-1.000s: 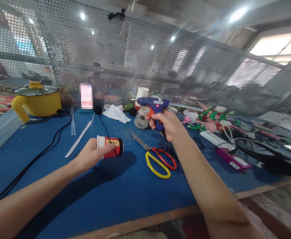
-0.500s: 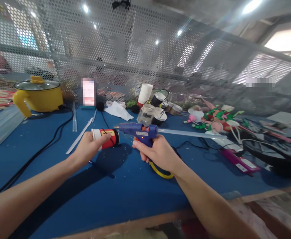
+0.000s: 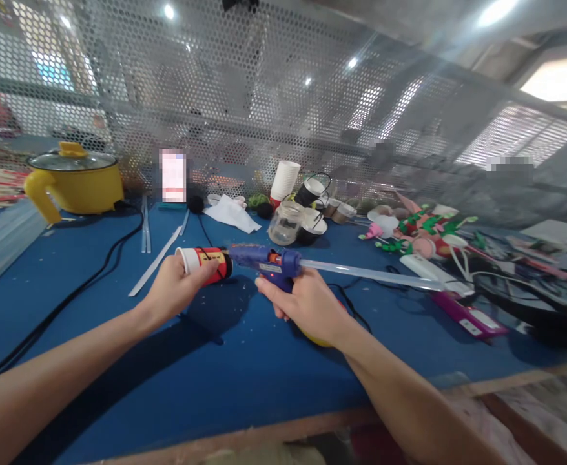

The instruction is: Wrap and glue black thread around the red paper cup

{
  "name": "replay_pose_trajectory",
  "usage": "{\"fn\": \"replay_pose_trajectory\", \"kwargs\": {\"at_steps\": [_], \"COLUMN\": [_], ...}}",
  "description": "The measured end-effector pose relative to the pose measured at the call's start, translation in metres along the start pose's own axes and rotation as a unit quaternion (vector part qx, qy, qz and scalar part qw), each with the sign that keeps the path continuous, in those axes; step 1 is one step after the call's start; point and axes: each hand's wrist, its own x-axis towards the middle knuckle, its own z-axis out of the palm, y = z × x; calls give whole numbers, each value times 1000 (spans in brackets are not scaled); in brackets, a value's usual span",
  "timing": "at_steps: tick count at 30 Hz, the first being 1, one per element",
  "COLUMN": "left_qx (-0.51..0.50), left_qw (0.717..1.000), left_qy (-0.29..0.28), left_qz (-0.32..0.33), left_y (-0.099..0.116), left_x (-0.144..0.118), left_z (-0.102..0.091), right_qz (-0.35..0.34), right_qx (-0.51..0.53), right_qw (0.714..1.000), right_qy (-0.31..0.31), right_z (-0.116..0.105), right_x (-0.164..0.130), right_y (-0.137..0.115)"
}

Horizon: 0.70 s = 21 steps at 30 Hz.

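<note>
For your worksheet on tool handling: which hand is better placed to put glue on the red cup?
Right. The right hand grips the glue gun, nozzle at the red cup, which the left hand holds sideways.

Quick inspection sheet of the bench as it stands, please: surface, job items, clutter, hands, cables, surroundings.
Surface: blue table top, scattered specks near the hands.
Job's things: red paper cup lying sideways; blue glue gun, nozzle at the cup, clear glue stick out the back.
Clutter: yellow pot, stacked white cups, clear jar, craft flowers.
Grippers: left hand grips the cup; right hand grips the gun.
Cables: black cord across the table.
Surroundings: perforated metal screen behind.
</note>
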Motion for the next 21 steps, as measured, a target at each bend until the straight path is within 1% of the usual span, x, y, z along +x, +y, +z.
{"fn": "replay_pose_trajectory", "kwargs": {"at_steps": [4,12,19,21], "left_qx": [1,-15,33,46], "left_qw": [1000,1000,999,999], "left_qy": [7,14,8,4], "left_qz": [6,-4,18,21], "left_y": [0,1,-4,-5], "left_x": [0,1,0,0], "left_z": [1,0,0,0], "right_qz": [9,24,6,11], "right_qx": [-19,-18,-22,-14], "right_qw": [1000,1000,1000,1000], "right_qy": [1,-5,0,-3], "right_z": [0,0,0,-1], "right_x": [-1,-2,-2,-2], "right_y": [-2,-6,-5,-5]}}
